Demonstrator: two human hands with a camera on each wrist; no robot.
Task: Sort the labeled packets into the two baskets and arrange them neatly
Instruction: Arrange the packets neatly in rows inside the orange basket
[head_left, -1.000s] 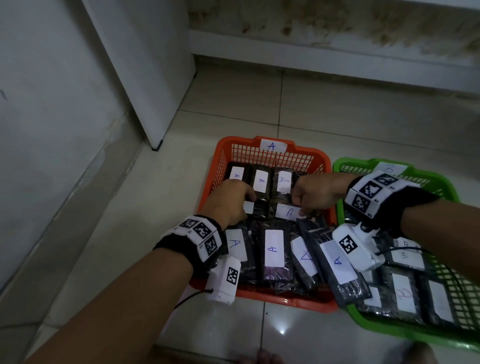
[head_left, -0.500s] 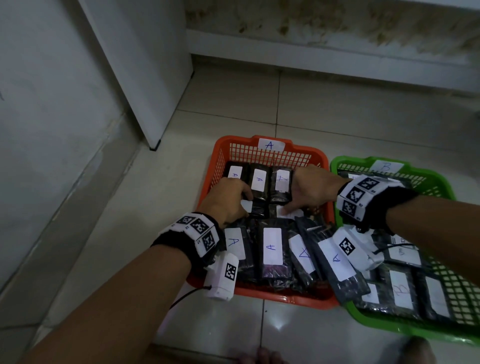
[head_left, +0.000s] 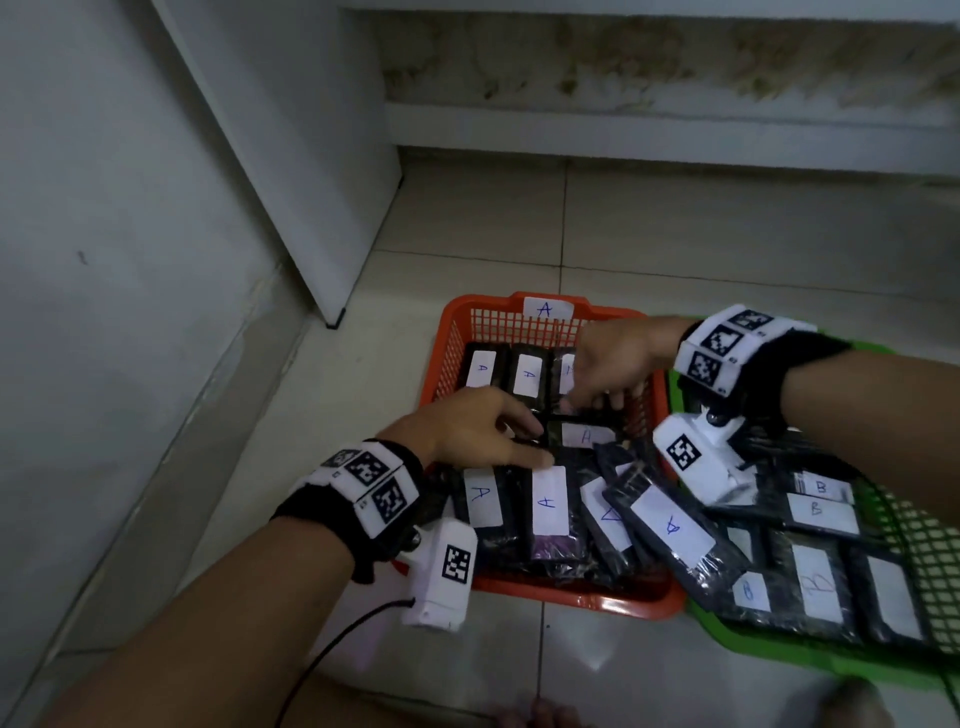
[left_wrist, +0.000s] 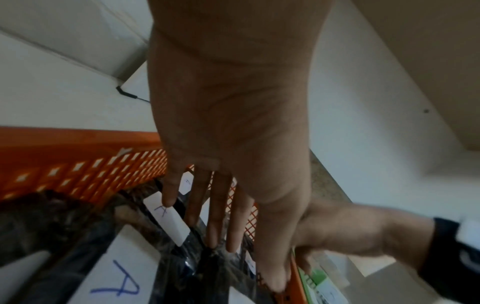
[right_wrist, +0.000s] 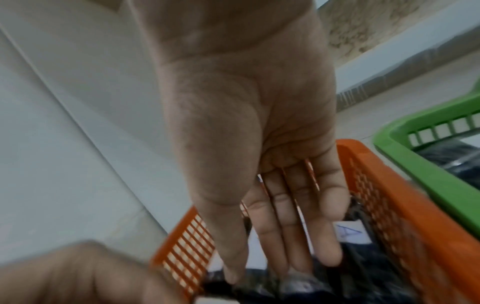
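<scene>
Since the orange basket (head_left: 545, 332) sits on the floor with the green basket (head_left: 779, 642) touching its right side, both hands work over the orange one, and the coming move turns on a single crosswise packet (head_left: 582, 434) lying between them. At the basket's left edge the left hand (head_left: 467, 428) reaches in with fingers spread and nearly straight; the left wrist view shows their tips (left_wrist: 168, 197) resting on the packets' labels, pinching nothing. Just right of that hand's fingertips lies the crosswise packet, its long axis running from the left wall toward the right wall, square to the back row of A packets (head_left: 527, 374) standing lengthwise along the far wall. Further right, the right hand (head_left: 615, 364) comes in over the basket's right rim, its fingers (right_wrist: 280, 242) extended and close together, their tips down on dark wrapping at the packet's far side; no curl round anything shows. Both hands look equally near it, the left at its left end, the right above its far edge. My judgement: turning it lengthwise to match the rows is the next need. Along the near edge more A packets (head_left: 548, 501) fan out, the rightmost (head_left: 670, 525) leaning across the shared rim toward the B packets (head_left: 815, 512).
</scene>
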